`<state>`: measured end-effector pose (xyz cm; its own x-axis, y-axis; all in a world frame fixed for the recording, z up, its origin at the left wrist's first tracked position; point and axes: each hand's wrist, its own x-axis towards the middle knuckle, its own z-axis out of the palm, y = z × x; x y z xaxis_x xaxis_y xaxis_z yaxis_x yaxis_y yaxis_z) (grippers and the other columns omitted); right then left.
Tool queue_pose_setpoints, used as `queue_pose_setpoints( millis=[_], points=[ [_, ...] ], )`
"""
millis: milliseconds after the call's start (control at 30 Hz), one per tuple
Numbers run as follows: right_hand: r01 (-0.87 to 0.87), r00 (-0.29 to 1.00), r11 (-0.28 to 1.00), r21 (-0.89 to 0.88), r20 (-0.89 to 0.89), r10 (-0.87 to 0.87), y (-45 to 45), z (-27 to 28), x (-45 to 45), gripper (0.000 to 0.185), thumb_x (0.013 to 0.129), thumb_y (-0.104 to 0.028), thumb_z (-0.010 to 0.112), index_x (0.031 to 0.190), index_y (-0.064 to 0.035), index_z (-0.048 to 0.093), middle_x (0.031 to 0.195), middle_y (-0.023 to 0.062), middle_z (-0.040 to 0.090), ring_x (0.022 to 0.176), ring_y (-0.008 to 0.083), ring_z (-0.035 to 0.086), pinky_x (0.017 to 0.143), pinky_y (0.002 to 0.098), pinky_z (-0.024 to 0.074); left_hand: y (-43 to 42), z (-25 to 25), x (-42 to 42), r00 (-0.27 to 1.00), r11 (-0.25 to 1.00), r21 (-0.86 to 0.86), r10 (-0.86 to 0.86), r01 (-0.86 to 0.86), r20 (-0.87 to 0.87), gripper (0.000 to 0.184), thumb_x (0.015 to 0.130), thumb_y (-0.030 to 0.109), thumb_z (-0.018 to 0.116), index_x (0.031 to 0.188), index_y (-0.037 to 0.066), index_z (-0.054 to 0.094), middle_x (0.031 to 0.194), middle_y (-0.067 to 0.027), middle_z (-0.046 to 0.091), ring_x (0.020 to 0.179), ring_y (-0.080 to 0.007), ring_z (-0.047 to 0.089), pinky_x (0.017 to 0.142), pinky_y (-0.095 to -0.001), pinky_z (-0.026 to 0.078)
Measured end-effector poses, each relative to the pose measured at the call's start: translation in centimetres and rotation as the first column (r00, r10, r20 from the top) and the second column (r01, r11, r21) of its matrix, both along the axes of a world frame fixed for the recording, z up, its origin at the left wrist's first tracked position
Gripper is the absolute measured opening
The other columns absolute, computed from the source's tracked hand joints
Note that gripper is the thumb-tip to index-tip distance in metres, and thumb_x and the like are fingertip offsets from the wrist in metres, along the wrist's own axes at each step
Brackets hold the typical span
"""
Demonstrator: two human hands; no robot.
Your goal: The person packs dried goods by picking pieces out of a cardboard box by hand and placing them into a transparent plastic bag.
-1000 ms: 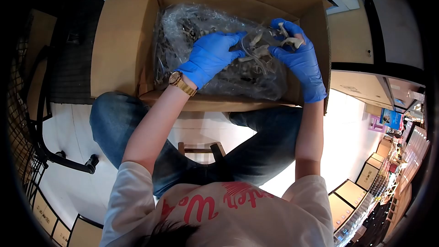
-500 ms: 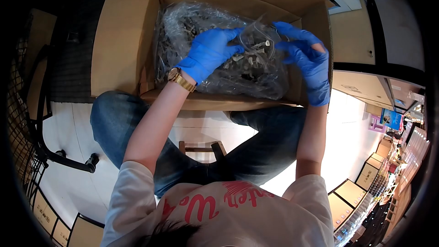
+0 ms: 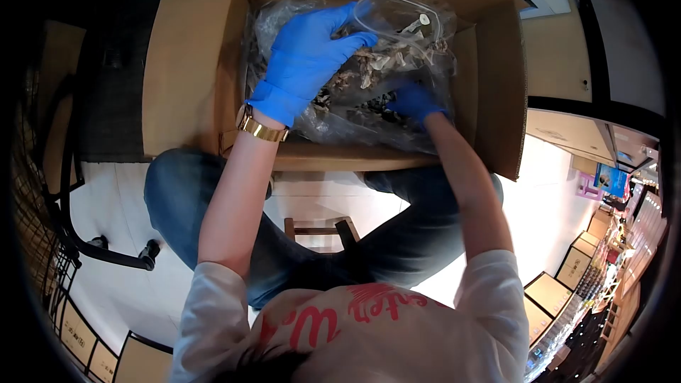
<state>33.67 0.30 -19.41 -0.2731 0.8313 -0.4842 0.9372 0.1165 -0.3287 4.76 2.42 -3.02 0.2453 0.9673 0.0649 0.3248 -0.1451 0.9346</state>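
Observation:
My left hand [image 3: 301,60], in a blue glove, pinches the edge of a clear zip-lock bag [image 3: 386,18] and holds it raised. Pale, crinkled dried pieces [image 3: 383,60] show in and behind that bag; their exact kind is unclear. Beneath lies a large clear plastic liner [image 3: 333,128] with more dark and pale dried pieces inside, set in a cardboard box [image 3: 489,92]. My right hand [image 3: 415,103], also gloved in blue, reaches down among the dark pieces at the liner's right side. Its fingers are blurred and partly hidden.
The box's left flap [image 3: 188,71] is folded outward, and the box stands in front of my knees. A wooden stool [image 3: 319,230] shows between my legs. Black wheeled metal framing [image 3: 106,252] stands at left; cabinets [image 3: 560,57] are at right.
My left hand has lifted the zip-lock bag higher and shifted slightly left. My right hand has moved from the bag's right side down and left into the dried pieces.

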Motion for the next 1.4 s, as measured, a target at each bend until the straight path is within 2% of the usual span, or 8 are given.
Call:
queue_pose_setpoints(
  millis=[300,467,733,833,933,1133,1233,1400],
  points=[
    [0.084,0.897,0.983,0.164,0.417,-0.147,-1.0,-12.1,0.8,0.071,0.063,-0.032,0.075,0.127,-0.0124,0.051,0.13,0.0154,0.048,0.118,0.0368,0.047,0.1,0.0402,0.0405,0.0,0.7,-0.1,0.997,0.996,-0.092,-0.002,-0.005,-0.078,0.038,0.078,0.021,0.073,0.114,0.011,0.066,0.119,-0.0041,0.065,0.096,-0.0056,0.059,0.085,-0.0236,0.045],
    [0.084,0.947,0.945,0.316,0.27,-0.174,-0.7,-11.6,1.1,0.044,0.078,-0.04,0.059,0.109,-0.0097,0.064,0.098,0.0181,0.065,0.092,0.0356,0.062,0.086,0.0414,0.0474,0.3,-0.2,-0.2,1.0,0.999,-0.036,-0.014,0.014,-0.003,0.03,0.079,0.015,0.072,0.107,0.005,0.068,0.12,-0.0039,0.063,0.101,-0.0071,0.059,0.091,-0.0252,0.044],
    [0.287,0.93,0.909,0.301,0.14,-0.34,-0.2,-15.8,1.9,0.051,0.068,-0.022,0.07,0.117,-0.0135,0.057,0.117,0.0142,0.058,0.102,0.0349,0.059,0.087,0.0394,0.0493,0.3,-0.7,0.1,1.0,0.999,-0.051,0.003,-0.002,0.01,0.028,0.078,0.011,0.072,0.105,0.004,0.069,0.121,-0.0037,0.063,0.106,-0.0069,0.056,0.095,-0.0254,0.043],
    [0.314,0.929,0.886,0.34,0.081,-0.361,-0.4,-14.8,1.3,0.057,0.087,-0.054,0.043,0.124,-0.012,0.055,0.12,0.0214,0.057,0.115,0.0338,0.052,0.1,0.0443,0.0373,0.3,-0.7,0.1,1.0,0.997,-0.069,0.019,-0.018,0.014,0.029,0.078,0.011,0.072,0.106,0.004,0.069,0.121,-0.0036,0.063,0.106,-0.0067,0.056,0.095,-0.0256,0.042],
    [0.488,0.851,0.852,0.191,0.113,-0.513,0.1,-12.1,-0.1,0.051,0.066,-0.02,0.07,0.115,-0.0126,0.057,0.116,0.0168,0.058,0.103,0.0355,0.058,0.087,0.0407,0.0491,0.4,-0.7,0.0,1.0,0.995,-0.101,0.009,-0.009,-0.002,0.03,0.079,0.012,0.072,0.107,0.004,0.068,0.122,-0.004,0.063,0.106,-0.0065,0.056,0.095,-0.0257,0.042],
    [0.205,0.959,0.976,0.078,0.183,-0.217,0.0,-13.5,0.9,0.053,0.066,-0.021,0.07,0.117,-0.0105,0.056,0.114,0.0188,0.059,0.103,0.0348,0.058,0.087,0.0404,0.0489,0.4,-0.9,0.0,1.0,0.999,-0.032,-0.018,0.019,0.007,0.03,0.08,0.012,0.071,0.109,0.004,0.068,0.122,-0.0045,0.062,0.107,-0.0073,0.056,0.095,-0.0253,0.042],
    [0.223,0.96,0.958,0.181,0.127,-0.248,-0.7,-17.9,2.0,0.057,0.084,-0.054,0.048,0.122,-0.0126,0.056,0.115,0.0195,0.061,0.104,0.0347,0.06,0.09,0.0448,0.0448,0.4,-0.8,0.0,1.0,0.998,-0.052,-0.018,0.019,0.025,0.032,0.079,0.012,0.071,0.109,0.004,0.067,0.122,-0.0043,0.062,0.105,-0.0069,0.056,0.094,-0.025,0.042],
    [0.414,0.91,0.895,0.166,-0.038,-0.414,0.1,-18.6,3.1,0.04,0.077,-0.025,0.061,0.113,-0.0069,0.059,0.112,0.0195,0.06,0.1,0.0341,0.059,0.085,0.0424,0.0473,-0.1,0.6,0.1,1.0,0.997,-0.077,-0.019,0.018,-0.006,0.034,0.079,0.014,0.072,0.112,0.006,0.067,0.117,-0.0059,0.065,0.1,-0.0069,0.058,0.091,-0.0259,0.044]
  ],
)
